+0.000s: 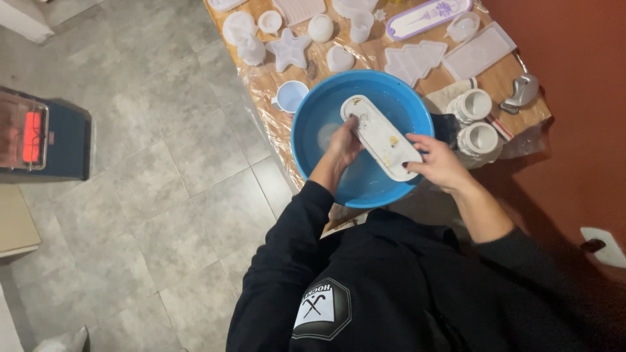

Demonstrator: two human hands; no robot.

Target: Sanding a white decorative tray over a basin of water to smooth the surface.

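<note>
A long white oval mould (381,135) is held over a round blue basin (313,140) on a table. My right hand (438,161) grips the mould's near end. My left hand (345,142) rests on its left side, fingers curled against the edge. Small yellowish bits sit on the mould's surface. The basin's inside looks wet.
Several white moulds lie on the wrapped wooden table (264,81): a star (289,49), a heart (339,58), a tree shape (412,60), round ones (471,105). A small blue cup (290,96) stands beside the basin. A glowing heater (40,135) sits on the tiled floor at left.
</note>
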